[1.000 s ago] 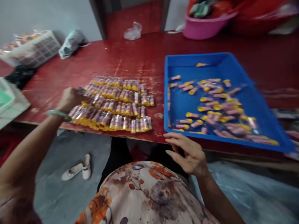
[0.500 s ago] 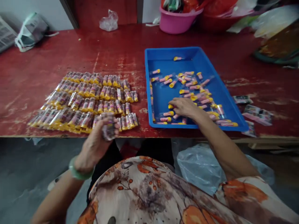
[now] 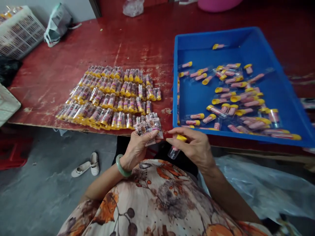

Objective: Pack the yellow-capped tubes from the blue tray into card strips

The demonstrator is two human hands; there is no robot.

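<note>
My left hand (image 3: 139, 146) pinches a fan of small printed cards (image 3: 153, 125) in front of the table edge. Close beside it on the right, my right hand (image 3: 194, 147) holds a clear tube with a yellow cap (image 3: 173, 152) between thumb and fingers, cap up and tilted. Something pink shows inside the tube. Beyond my left hand lie rows of yellow-capped clear tubes with purple printing (image 3: 108, 95), packed closely together. Several loose yellow-capped tubes with pink contents (image 3: 248, 98) are scattered in the blue tray (image 3: 175, 78) beyond my right hand.
The red table (image 3: 103, 46) has a worn surface. At the far left are a white plastic basket (image 3: 27, 31) and a bag (image 3: 57, 24). A crumpled clear bag (image 3: 133, 7) and a pink basin (image 3: 219, 4) stand at the back. White shoes (image 3: 94, 163) lie on the floor.
My right hand has come out of the blue tray with a tube and moved next to my left. My left hand has moved right, its cards now fanned. The view has shifted left and down.
</note>
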